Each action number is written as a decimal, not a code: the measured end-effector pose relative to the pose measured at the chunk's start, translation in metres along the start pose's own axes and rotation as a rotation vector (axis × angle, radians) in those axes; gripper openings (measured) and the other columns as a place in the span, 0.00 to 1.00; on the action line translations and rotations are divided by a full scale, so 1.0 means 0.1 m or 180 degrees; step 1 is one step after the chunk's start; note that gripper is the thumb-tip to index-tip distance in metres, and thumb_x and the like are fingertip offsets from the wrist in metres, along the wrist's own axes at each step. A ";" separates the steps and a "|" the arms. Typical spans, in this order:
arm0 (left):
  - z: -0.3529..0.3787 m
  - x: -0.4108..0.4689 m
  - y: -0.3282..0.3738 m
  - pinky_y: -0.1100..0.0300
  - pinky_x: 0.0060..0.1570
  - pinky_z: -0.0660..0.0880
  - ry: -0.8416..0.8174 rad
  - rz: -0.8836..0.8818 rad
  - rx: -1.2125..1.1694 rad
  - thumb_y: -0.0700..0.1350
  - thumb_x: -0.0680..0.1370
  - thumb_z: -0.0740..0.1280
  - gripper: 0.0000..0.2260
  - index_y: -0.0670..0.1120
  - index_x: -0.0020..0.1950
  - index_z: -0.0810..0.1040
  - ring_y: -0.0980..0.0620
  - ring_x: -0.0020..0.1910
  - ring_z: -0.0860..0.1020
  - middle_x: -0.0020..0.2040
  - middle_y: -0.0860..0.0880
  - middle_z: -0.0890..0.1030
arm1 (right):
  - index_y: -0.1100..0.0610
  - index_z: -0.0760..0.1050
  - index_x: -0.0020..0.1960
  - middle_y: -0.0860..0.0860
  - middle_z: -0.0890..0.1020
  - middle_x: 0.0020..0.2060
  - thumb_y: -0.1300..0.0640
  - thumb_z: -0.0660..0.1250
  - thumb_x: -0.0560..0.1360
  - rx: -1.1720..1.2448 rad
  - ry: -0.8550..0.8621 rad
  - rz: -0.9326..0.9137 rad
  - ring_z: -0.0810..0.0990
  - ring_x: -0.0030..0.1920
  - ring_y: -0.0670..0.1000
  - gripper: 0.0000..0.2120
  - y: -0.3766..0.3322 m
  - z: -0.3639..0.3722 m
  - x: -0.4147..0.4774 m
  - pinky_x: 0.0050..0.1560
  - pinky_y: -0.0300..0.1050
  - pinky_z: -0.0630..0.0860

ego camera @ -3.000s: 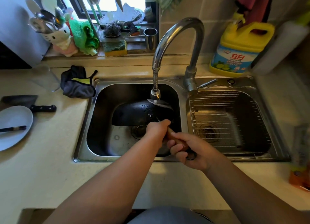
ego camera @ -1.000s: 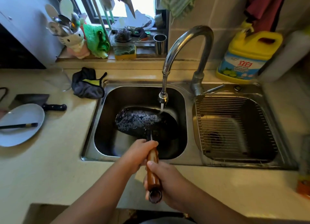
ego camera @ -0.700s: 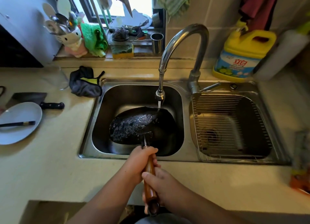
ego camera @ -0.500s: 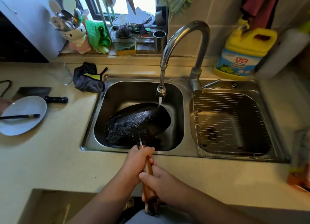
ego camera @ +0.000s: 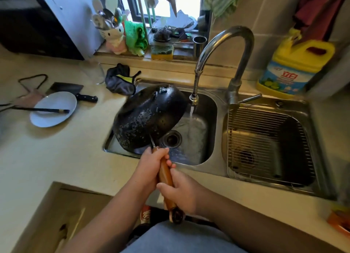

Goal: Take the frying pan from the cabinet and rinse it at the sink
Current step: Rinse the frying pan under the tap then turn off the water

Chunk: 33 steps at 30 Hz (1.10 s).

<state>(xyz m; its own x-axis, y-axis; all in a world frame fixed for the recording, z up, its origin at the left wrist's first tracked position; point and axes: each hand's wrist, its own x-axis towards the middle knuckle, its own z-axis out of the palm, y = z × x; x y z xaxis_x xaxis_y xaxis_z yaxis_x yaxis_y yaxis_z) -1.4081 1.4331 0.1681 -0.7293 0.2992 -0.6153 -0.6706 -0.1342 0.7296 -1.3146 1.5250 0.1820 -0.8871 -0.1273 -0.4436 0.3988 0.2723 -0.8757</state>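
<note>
Both hands, L (ego camera: 149, 169) & R (ego camera: 181, 195), grip wrapped on pan (ego camera: 149, 116) handle; pan tipped, inside hidden.

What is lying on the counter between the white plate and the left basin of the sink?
Nothing; the head view shows bare counter between the white plate and the left basin.

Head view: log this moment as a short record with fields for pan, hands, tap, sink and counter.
pan: black pan tilted over the left basin, wet underside facing the camera
left hand: grip on the wooden handle, nearer the pan
right hand: grip on the handle's end
tap: running, stream falls beside the pan
right basin: wire rack inside
counter: plate with chopsticks, cleaver
</note>
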 end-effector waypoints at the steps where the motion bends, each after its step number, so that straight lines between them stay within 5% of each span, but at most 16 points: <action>1: 0.01 -0.01 0.02 0.59 0.25 0.77 0.0063 -0.0061 -0.0065 0.35 0.79 0.65 0.05 0.41 0.52 0.70 0.53 0.25 0.74 0.32 0.46 0.72 | 0.50 0.74 0.48 0.50 0.80 0.40 0.45 0.64 0.74 -0.0112 0.0005 -0.0096 0.79 0.39 0.48 0.09 0.02 -0.01 -0.01 0.47 0.53 0.81; 4: 0.06 0.01 0.04 0.62 0.21 0.73 0.0487 -0.0193 -0.0021 0.38 0.77 0.69 0.06 0.41 0.49 0.72 0.55 0.21 0.73 0.28 0.47 0.72 | 0.46 0.71 0.43 0.45 0.76 0.35 0.48 0.64 0.73 -0.0331 0.0033 -0.0296 0.74 0.33 0.42 0.03 0.02 -0.03 -0.03 0.39 0.46 0.77; 7: 0.09 0.06 -0.01 0.65 0.19 0.69 0.0908 0.0004 0.0082 0.40 0.74 0.73 0.10 0.41 0.50 0.74 0.57 0.19 0.70 0.27 0.49 0.72 | 0.50 0.73 0.48 0.48 0.80 0.39 0.48 0.64 0.72 -0.0626 0.0091 -0.0335 0.79 0.37 0.46 0.08 -0.02 -0.04 -0.02 0.41 0.49 0.79; 12: 0.03 0.12 0.08 0.68 0.16 0.66 0.0720 -0.0302 -0.0357 0.38 0.76 0.67 0.11 0.45 0.36 0.70 0.57 0.16 0.67 0.20 0.52 0.68 | 0.50 0.72 0.58 0.52 0.83 0.41 0.40 0.61 0.78 -0.0626 -0.0337 0.0037 0.82 0.34 0.47 0.17 -0.10 -0.38 -0.01 0.31 0.41 0.79; 22: -0.19 0.34 0.07 0.67 0.15 0.67 -0.0049 -0.0494 -0.1011 0.39 0.70 0.68 0.08 0.45 0.36 0.70 0.59 0.18 0.68 0.24 0.52 0.68 | 0.55 0.75 0.53 0.57 0.82 0.44 0.46 0.62 0.81 0.1146 0.2582 0.0930 0.84 0.41 0.55 0.12 0.56 -2.67 0.57 0.36 0.47 0.81; 28: -0.07 0.46 0.10 0.68 0.14 0.65 -0.0016 -0.0615 -0.0978 0.38 0.69 0.67 0.08 0.46 0.37 0.68 0.60 0.17 0.66 0.23 0.53 0.67 | 0.56 0.75 0.46 0.56 0.82 0.40 0.60 0.61 0.82 0.1707 0.3262 0.0657 0.84 0.35 0.50 0.07 0.62 -3.00 0.87 0.32 0.44 0.80; 33: -0.02 0.52 0.02 0.69 0.13 0.64 -0.0071 -0.0784 -0.1048 0.38 0.69 0.66 0.09 0.46 0.35 0.66 0.60 0.16 0.65 0.22 0.52 0.65 | 0.53 0.73 0.42 0.54 0.83 0.38 0.60 0.61 0.82 0.1509 0.3418 0.0696 0.84 0.36 0.50 0.11 0.68 -3.01 0.92 0.33 0.44 0.80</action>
<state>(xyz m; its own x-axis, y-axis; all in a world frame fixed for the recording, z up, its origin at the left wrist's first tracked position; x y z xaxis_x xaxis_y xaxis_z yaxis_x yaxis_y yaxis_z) -1.4474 1.4461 0.1367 -0.5408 0.3800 -0.7504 -0.8350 -0.3499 0.4246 -1.4390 1.8189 0.1394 -0.4403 0.8021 -0.4034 0.4114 -0.2191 -0.8847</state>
